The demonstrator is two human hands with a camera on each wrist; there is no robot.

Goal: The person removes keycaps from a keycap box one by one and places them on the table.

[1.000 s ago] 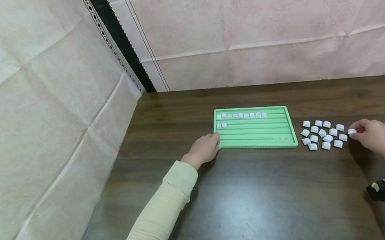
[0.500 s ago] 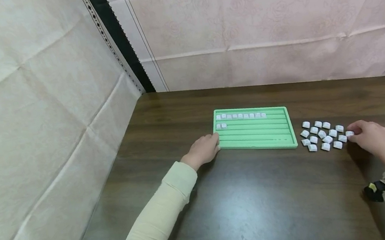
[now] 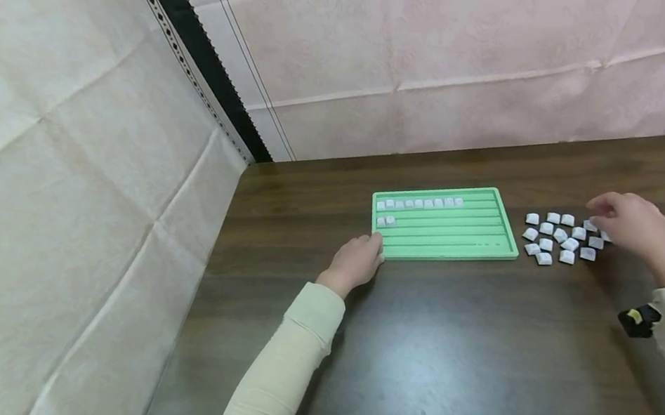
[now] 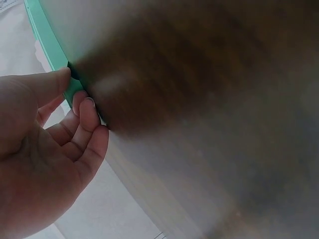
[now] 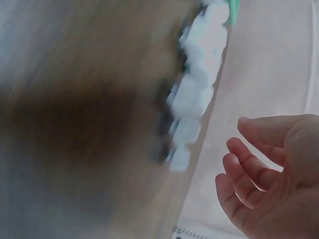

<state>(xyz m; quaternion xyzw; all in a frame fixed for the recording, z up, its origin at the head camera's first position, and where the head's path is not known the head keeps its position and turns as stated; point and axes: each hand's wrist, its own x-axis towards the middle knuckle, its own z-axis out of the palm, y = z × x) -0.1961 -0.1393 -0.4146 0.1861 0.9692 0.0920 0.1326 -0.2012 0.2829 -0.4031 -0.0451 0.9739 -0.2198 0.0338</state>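
A green tray [image 3: 441, 256] with ridged rows lies on the table. White keycap-like pieces [image 3: 418, 204] fill most of its top row, and two more sit at the left of the second row. My left hand [image 3: 354, 262] grips the tray's near left corner; in the left wrist view, thumb and fingers of that hand [image 4: 55, 134] pinch the green edge. My right hand [image 3: 635, 225] hovers over the right end of a loose group of white pieces [image 3: 560, 236], partly hiding some. In the right wrist view this hand [image 5: 279, 169] holds nothing, its fingers apart from the pieces [image 5: 199, 64].
The brown wooden table [image 3: 429, 350] reaches back to a pale cloth-covered wall [image 3: 472, 18]. Another draped cloth [image 3: 69, 237] hangs along the left side. A black device with a yellow mark [image 3: 640, 321] sits at the right wrist.
My right hand has set down the white piece it pinched at the right of the group, let go and lifted up and left. The left hand stays on the tray.
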